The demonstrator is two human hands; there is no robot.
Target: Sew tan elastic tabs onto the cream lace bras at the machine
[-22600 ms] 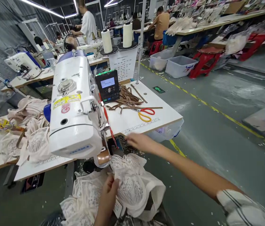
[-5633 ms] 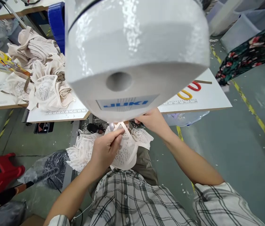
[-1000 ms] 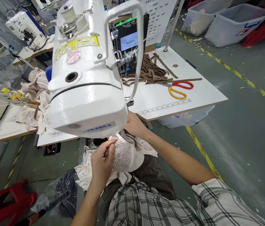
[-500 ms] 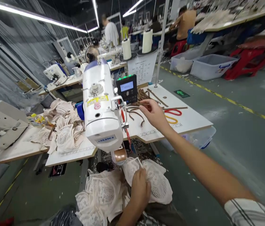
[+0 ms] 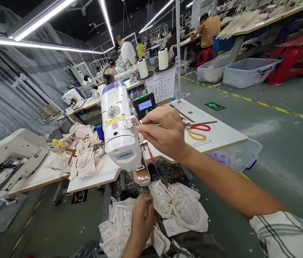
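Note:
My right hand is raised in front of the white sewing machine, its fingers pinched shut on a thin brown strip held near the machine's head. Lower down, my left hand rests with curled fingers gripping white lace garments heaped in my lap below the needle end. Paper tags hang from the lace.
A control panel and red-and-yellow scissors sit on the white table, beige garments piled on its left. A plastic bin hangs below. Another machine stands left; other people work behind.
My right hand came back from the brown strips on the table toward the machine head, now pinched shut. My left hand shifted slightly on the lace. The view tilted up.

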